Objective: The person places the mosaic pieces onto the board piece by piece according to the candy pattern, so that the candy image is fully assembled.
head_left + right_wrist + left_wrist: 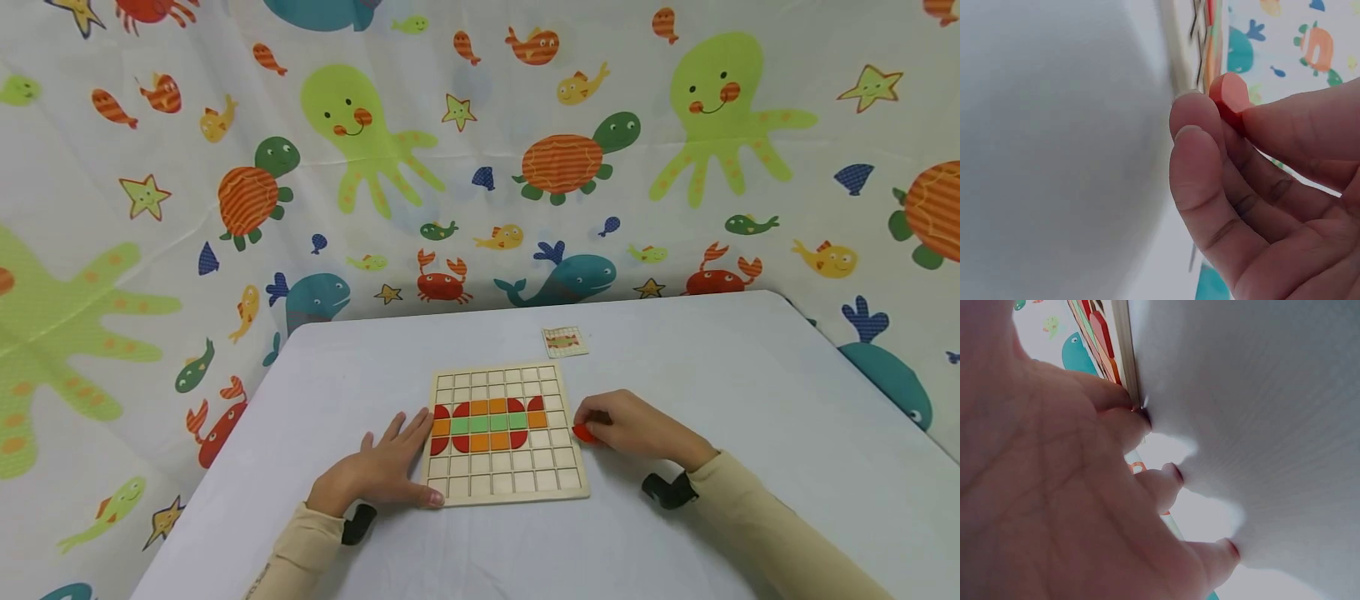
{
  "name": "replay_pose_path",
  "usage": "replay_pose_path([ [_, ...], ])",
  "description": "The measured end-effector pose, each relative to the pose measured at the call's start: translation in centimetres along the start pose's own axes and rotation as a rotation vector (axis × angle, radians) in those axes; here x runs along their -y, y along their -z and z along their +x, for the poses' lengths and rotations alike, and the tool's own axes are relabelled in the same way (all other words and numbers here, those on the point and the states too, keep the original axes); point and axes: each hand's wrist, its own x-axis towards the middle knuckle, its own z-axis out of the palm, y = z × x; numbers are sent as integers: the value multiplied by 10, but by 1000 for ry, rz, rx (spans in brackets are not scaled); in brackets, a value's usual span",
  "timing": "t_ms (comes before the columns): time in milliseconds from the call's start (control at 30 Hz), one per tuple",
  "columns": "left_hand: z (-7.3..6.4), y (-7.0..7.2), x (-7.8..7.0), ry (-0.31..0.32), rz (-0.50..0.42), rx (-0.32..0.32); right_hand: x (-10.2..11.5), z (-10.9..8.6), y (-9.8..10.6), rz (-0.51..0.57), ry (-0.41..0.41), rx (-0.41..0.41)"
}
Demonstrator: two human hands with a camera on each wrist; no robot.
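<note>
A square wooden grid board [525, 483] lies on the white table, with red, orange and green tiles filling part of its middle rows. My left hand [382, 475] rests spread along the board's left edge, thumb near the lower left corner; in the left wrist view its fingertips touch the tabletop and the board's side. Just off the board's right edge, my right hand [626, 425] pinches a red tile [1230, 97] between thumb and fingers. That tile has a curved side, like the red quarter-round ones on the board.
A small pattern card [566, 342] showing a similar coloured design lies behind the board. The white table [675, 350] extends to both sides. Behind it hangs a curtain [480, 125] printed with sea animals. Each wrist wears a black device [670, 490].
</note>
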Motion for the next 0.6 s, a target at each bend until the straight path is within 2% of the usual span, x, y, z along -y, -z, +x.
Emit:
replay_pose_path([
  [200, -1, 1, -2, 1, -8, -1, 7, 14, -3, 62, 1, -8],
  [600, -3, 2, -4, 6, -12, 0, 22, 36, -14, 86, 37, -15],
])
